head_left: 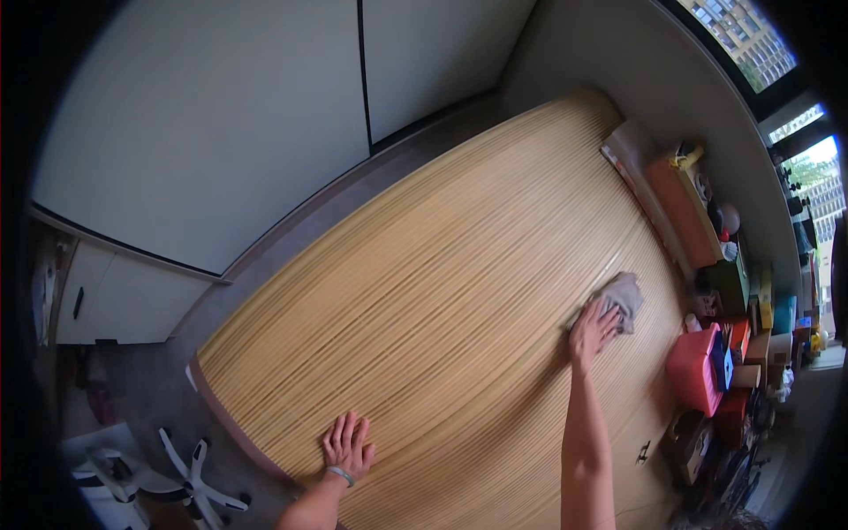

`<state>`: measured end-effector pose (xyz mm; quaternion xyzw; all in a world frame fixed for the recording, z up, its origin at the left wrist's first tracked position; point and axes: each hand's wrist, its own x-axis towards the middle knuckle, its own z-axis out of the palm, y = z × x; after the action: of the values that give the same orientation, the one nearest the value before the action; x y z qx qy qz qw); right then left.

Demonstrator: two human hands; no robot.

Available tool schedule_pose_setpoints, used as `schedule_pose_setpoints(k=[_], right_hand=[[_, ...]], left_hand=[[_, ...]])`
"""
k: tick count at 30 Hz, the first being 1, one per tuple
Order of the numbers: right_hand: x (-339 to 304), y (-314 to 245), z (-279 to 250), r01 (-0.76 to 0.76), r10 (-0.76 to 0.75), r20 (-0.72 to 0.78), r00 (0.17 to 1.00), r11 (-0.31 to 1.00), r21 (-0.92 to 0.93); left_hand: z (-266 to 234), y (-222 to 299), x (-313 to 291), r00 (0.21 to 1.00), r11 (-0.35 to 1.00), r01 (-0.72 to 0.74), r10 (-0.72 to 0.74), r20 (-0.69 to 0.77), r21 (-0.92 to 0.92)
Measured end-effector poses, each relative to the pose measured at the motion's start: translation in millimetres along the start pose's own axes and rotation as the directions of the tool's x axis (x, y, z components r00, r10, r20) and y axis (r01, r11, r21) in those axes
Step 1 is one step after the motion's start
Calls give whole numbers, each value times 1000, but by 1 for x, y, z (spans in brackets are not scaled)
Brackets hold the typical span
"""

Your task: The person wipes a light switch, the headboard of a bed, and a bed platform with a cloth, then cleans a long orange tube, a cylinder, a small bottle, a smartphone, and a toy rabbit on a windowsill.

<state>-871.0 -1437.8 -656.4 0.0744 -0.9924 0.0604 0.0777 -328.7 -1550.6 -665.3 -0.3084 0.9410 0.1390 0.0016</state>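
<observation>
A wide mat (406, 265) of tan, slatted strips, probably bamboo, covers the bed-like platform in front of me. My right hand (594, 334) reaches far out over it and holds a crumpled grey cloth (621, 299) against the surface, palm down. The cloth bunches beyond my fingertips, and part of it is hidden under the hand. Nearer and to the left, my left hand (348, 449) rests flat on the mat close to its edge, fingers stretched out and nothing in them. A light band (341, 476) circles that wrist.
Large pale cabinet doors (212, 115) stand along the far left side. On the right are a pink bin (693, 369), an orange-brown box (682, 212) and several small items below the windows. At lower left, a white chair base (200, 477) stands on the grey floor.
</observation>
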Motion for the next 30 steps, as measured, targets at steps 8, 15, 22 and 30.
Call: schedule_pose_setpoints(k=[8,15,22,30], right_hand=[[-149,-261,-19,895,-961,-142,239,161,417],[-190,-202,-17,625,-998,66,-5,48,779],[21,84,-28,340,-345,61,937,937,75],[-186,242,-74,56,-52,88,995,998,-36]], left_hand=[[-6,-13,-12,1000,992,28,-27,-11,123],[-1,-12,-8,1000,994,19,-19,5,108],[-1,1,-3,999,995,43,-45,24,89],[-11,0,-3,999,992,42,-44,18,115]])
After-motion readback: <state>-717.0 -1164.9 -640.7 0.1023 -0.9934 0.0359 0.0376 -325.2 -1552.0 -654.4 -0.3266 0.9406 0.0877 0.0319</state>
